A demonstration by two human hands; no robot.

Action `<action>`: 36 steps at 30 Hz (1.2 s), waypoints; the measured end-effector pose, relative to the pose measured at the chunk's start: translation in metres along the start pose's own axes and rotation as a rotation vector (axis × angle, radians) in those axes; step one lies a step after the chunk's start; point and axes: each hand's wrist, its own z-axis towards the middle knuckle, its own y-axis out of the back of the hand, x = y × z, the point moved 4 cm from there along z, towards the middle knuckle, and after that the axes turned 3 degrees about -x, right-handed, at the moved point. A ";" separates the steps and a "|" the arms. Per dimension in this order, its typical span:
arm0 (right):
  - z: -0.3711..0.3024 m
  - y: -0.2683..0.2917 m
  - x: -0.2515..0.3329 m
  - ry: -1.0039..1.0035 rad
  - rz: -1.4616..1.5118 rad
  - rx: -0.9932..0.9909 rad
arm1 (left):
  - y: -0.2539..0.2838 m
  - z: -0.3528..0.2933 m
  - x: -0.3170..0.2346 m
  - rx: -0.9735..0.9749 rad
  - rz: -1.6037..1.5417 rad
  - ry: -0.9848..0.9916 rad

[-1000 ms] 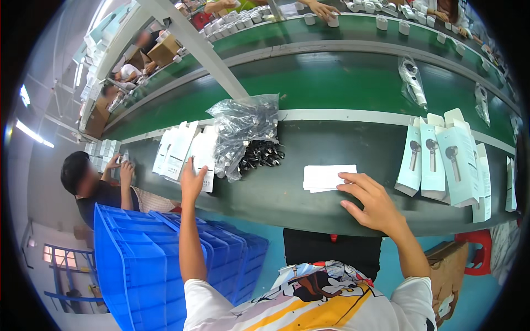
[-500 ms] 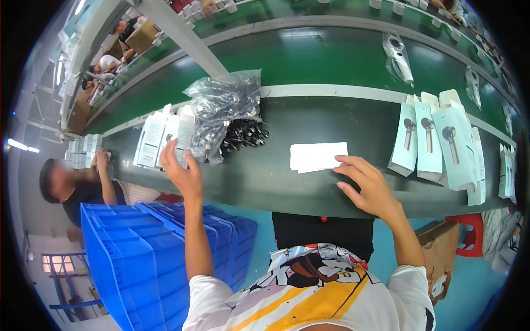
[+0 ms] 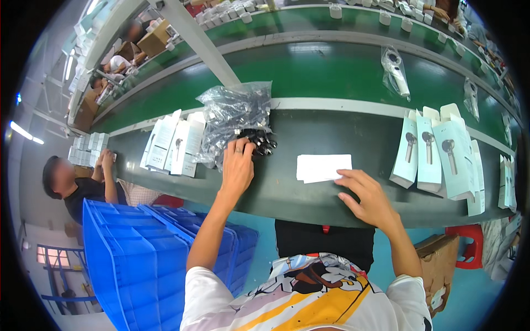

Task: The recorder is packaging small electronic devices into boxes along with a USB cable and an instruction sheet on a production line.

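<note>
My left hand (image 3: 238, 167) reaches over a pile of short black cables (image 3: 264, 144) at the mouth of a clear plastic bag (image 3: 238, 107). Its fingers curl down and close on the cables, fingertips hidden among them. To the right, a small stack of white paper slips (image 3: 321, 168) lies flat on the dark bench. My right hand (image 3: 369, 197) rests by the stack's right edge, index fingertip touching the slips, thumb spread away. Its fingers are apart and grip nothing.
Light-coloured printed boxes (image 3: 190, 144) stand left of the bag. More pale green boxes (image 3: 428, 146), flaps raised, stand at the right. Beyond a white rail runs a green conveyor (image 3: 326, 80) carrying bagged white handheld devices (image 3: 395, 74). Blue crates (image 3: 138, 259) sit at lower left; a co-worker (image 3: 83, 185) sits beyond.
My left hand has moved right from the boxes to the black cables, its fingers going from spread to curled. The right hand stays by the paper slips. The whole view has shifted slightly.
</note>
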 end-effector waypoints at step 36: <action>0.046 -0.079 0.016 -0.483 1.034 -0.002 | 0.037 0.014 -0.091 -0.283 -0.885 0.068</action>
